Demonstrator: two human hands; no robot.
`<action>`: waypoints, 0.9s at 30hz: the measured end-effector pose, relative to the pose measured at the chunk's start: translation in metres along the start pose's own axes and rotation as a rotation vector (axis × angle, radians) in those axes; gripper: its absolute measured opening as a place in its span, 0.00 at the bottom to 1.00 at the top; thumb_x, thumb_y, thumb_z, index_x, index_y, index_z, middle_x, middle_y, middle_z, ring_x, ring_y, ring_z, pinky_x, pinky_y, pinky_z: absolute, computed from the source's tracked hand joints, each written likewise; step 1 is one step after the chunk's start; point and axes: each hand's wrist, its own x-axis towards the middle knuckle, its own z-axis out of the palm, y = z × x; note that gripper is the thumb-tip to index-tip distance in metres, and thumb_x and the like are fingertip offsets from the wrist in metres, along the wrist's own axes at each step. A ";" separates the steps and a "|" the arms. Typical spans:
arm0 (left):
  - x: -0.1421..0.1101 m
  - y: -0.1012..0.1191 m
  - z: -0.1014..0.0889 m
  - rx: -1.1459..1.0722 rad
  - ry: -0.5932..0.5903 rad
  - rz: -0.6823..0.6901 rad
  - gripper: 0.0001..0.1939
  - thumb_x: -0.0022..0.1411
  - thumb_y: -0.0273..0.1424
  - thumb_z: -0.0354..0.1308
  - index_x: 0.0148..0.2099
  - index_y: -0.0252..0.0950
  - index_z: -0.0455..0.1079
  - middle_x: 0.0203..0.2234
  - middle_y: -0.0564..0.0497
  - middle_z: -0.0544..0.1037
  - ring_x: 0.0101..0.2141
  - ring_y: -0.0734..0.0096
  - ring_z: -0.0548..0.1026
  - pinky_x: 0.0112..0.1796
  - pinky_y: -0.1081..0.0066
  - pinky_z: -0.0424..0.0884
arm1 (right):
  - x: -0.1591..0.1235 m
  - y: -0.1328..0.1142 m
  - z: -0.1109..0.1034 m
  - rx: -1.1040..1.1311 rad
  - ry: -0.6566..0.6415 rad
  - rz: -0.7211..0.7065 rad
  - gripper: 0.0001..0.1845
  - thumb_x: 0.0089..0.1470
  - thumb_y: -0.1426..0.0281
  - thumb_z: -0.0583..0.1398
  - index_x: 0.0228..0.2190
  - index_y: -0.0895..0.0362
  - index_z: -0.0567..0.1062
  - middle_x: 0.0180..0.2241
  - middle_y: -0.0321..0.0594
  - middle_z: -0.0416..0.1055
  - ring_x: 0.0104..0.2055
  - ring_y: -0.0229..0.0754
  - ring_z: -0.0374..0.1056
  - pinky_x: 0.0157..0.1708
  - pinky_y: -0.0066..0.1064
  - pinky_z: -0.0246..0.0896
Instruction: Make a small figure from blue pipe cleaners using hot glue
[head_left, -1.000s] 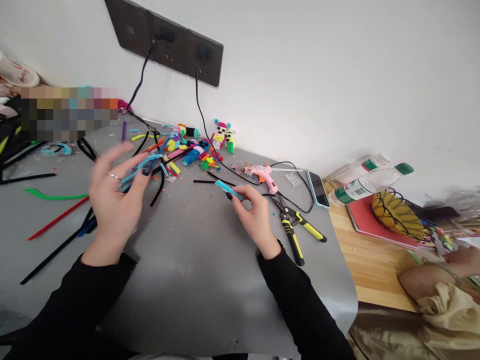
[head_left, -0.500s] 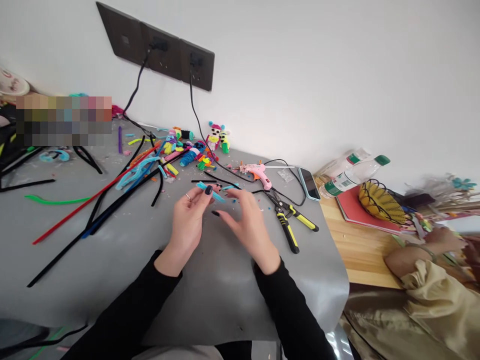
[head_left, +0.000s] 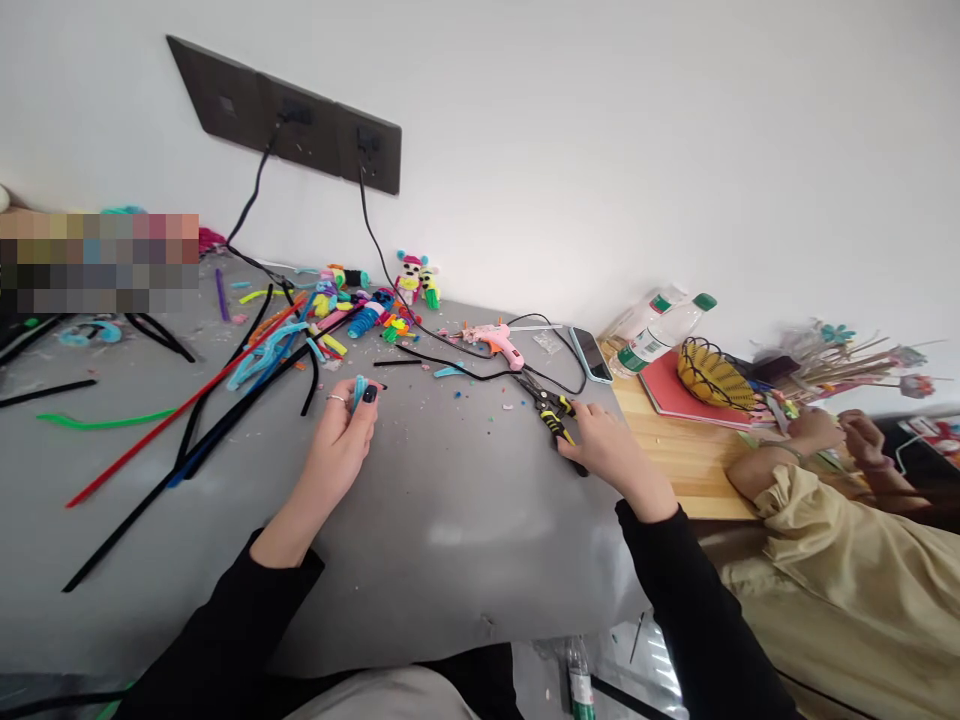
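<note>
The right hand (head_left: pixel 609 450) is gripping pliers (head_left: pixel 553 421) on the tabletop (head_left: pixel 435 520), jaws and long axis slanting away leftward; the left hand (head_left: pixel 341 430) is pinching a mostly hidden blue strip (head_left: pixel 360 384). Past the jaws, a glue gun (head_left: pixel 505 346) and phone (head_left: pixel 591 355) are lying.

A shared craft workshop, it seems: pipe cleaners (head_left: pixel 217 440), fuzzy figurines (head_left: pixel 411 278), a hot-glue gun (head_left: pixel 511 350) and pliers (head_left: pixel 551 420) on a gray surface (head_left: pixel 442 500), another person (head_left: pixel 840 530) at the adjoining wooden surface (head_left: pixel 675 465).
</note>
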 end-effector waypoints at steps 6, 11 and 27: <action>-0.003 -0.006 -0.011 0.161 -0.046 0.042 0.22 0.72 0.54 0.50 0.42 0.40 0.68 0.23 0.59 0.55 0.21 0.74 0.52 0.20 0.75 0.51 | -0.010 -0.019 -0.015 -0.149 -0.095 0.031 0.20 0.59 0.71 0.61 0.52 0.68 0.70 0.50 0.60 0.71 0.51 0.64 0.73 0.41 0.39 0.62; -0.005 -0.001 -0.014 0.256 -0.023 0.099 0.19 0.73 0.49 0.49 0.46 0.40 0.71 0.23 0.58 0.56 0.21 0.74 0.53 0.21 0.75 0.50 | -0.016 -0.012 -0.005 -0.019 0.041 0.085 0.13 0.60 0.74 0.56 0.46 0.65 0.71 0.48 0.58 0.70 0.50 0.57 0.72 0.46 0.39 0.60; -0.002 -0.006 0.017 0.180 -0.218 0.102 0.24 0.73 0.53 0.50 0.49 0.39 0.74 0.22 0.59 0.54 0.21 0.74 0.52 0.22 0.73 0.48 | -0.081 -0.088 0.020 1.645 -0.043 -0.070 0.18 0.54 0.56 0.63 0.41 0.55 0.73 0.31 0.35 0.67 0.31 0.39 0.64 0.35 0.31 0.64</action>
